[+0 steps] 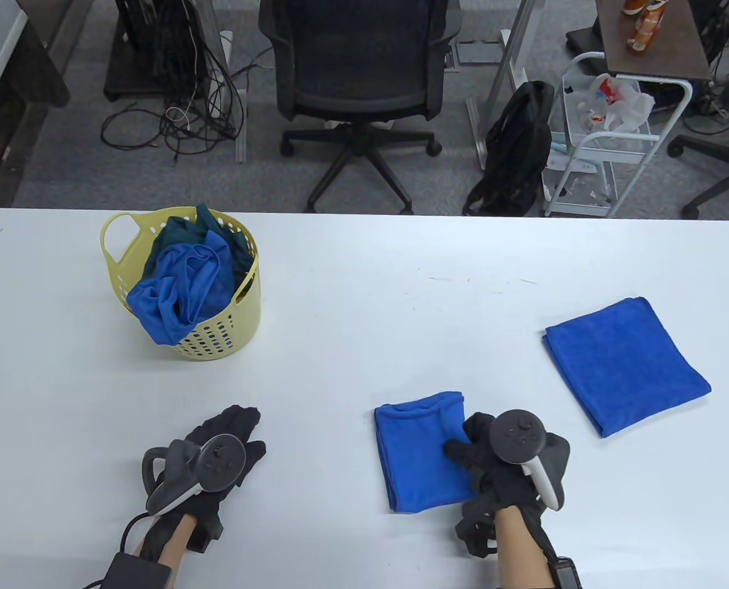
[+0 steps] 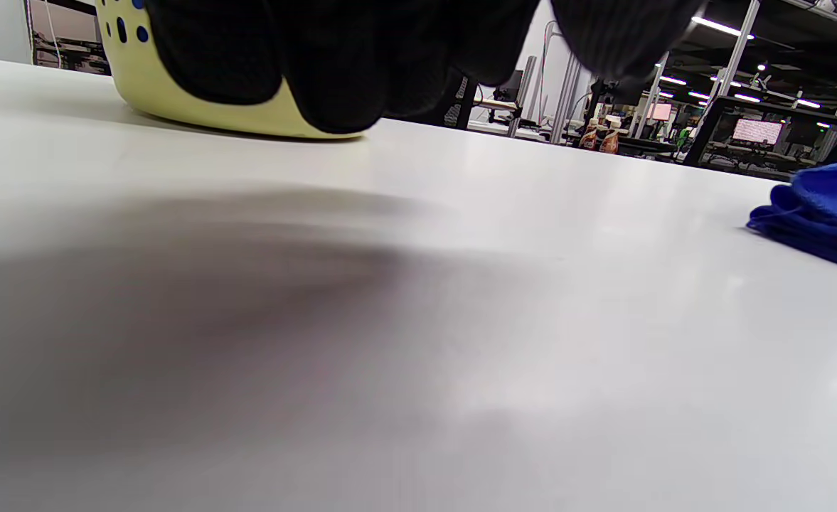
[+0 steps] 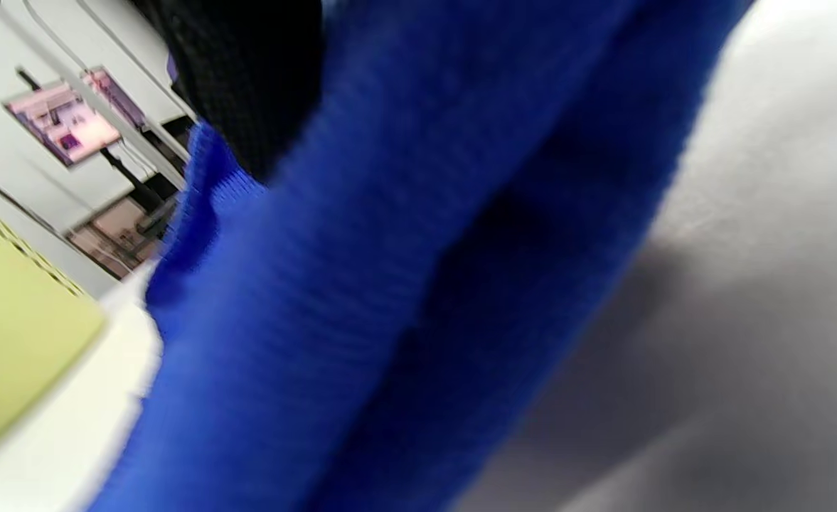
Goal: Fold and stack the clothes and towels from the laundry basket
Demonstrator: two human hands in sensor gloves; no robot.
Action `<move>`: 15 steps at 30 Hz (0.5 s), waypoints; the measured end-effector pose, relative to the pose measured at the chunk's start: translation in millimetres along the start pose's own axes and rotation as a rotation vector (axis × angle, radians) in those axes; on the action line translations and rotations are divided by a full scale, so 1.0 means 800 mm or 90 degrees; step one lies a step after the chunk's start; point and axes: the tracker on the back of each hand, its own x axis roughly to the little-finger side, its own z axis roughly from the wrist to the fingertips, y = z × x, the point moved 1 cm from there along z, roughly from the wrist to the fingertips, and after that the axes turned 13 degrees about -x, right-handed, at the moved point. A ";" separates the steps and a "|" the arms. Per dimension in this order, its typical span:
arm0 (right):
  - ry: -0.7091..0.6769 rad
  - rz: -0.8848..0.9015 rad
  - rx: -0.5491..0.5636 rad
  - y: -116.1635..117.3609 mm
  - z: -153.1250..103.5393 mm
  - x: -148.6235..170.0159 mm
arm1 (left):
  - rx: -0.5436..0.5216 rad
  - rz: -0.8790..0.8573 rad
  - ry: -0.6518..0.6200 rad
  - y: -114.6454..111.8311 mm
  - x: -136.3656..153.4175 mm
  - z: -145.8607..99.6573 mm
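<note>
A yellow laundry basket stands at the table's left and holds crumpled blue and dark green clothes. One blue towel lies folded flat at the right. A smaller folded blue cloth lies near the front edge. My right hand pinches its right edge, thumb on top; in the right wrist view the cloth fills the frame under a black finger. My left hand rests low over the bare table, fingers loosely curled and holding nothing, with the basket beyond them.
Bare white table lies between the basket and the folded pieces. Beyond the far edge are an office chair, a black bag and a white cart. A blue cloth edge shows at the right of the left wrist view.
</note>
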 end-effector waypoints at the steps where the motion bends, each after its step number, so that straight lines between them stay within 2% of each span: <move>1: -0.025 0.042 -0.030 -0.007 -0.001 0.007 | 0.004 0.002 -0.001 -0.001 -0.001 0.000; 3: -0.077 0.137 -0.106 -0.013 -0.001 0.019 | 0.008 0.005 -0.003 -0.002 -0.002 0.001; 5: -0.117 0.202 -0.220 -0.015 0.001 0.030 | 0.013 0.006 -0.005 -0.004 -0.003 0.001; 8: -0.130 0.202 -0.229 -0.012 0.005 0.036 | 0.021 0.007 -0.009 -0.006 -0.004 0.002; 11: -0.118 0.136 -0.249 0.001 0.014 0.030 | 0.029 0.009 -0.013 -0.007 -0.004 0.002; 15: -0.103 -0.015 -0.237 0.011 0.020 0.017 | 0.029 0.017 -0.015 -0.005 -0.005 0.001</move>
